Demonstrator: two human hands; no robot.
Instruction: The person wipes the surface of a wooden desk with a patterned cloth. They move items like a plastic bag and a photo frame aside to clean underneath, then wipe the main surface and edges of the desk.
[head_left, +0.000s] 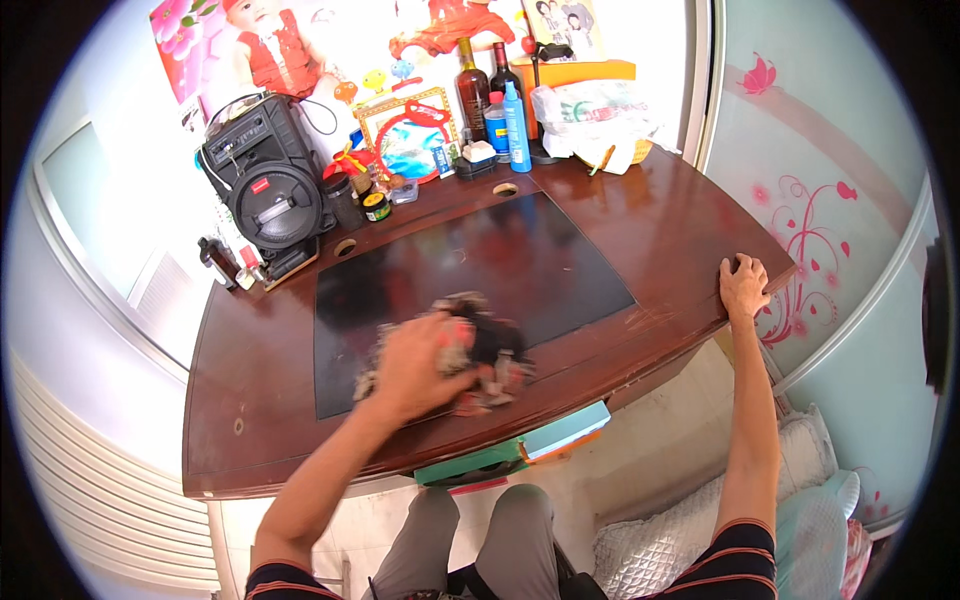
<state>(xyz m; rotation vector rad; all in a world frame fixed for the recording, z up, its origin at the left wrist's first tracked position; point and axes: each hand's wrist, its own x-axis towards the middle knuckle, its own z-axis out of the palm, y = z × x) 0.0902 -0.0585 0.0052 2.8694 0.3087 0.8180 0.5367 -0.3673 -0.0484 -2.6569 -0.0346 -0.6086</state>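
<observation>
My left hand (416, 364) presses on a crumpled patterned cloth (499, 367), coloured beige, black and red. The cloth lies over the front part of a black inset panel (480, 259) in a dark reddish-brown wooden desk (255, 390) and reaches onto the wood in front of it. Hand and cloth are somewhat blurred. Far to the right, my right hand (744, 285) rests on the desk's front right corner edge, fingers bent over the top, with no object visible in it.
A black portable speaker (270, 180) stands at the back left. Along the back are a round red-rimmed mirror (416, 146), dark glass bottles (472, 90), a blue spray bottle (517, 131) and a basket (641, 150) with a plastic bag. Below the front edge shows a light-blue box (566, 430).
</observation>
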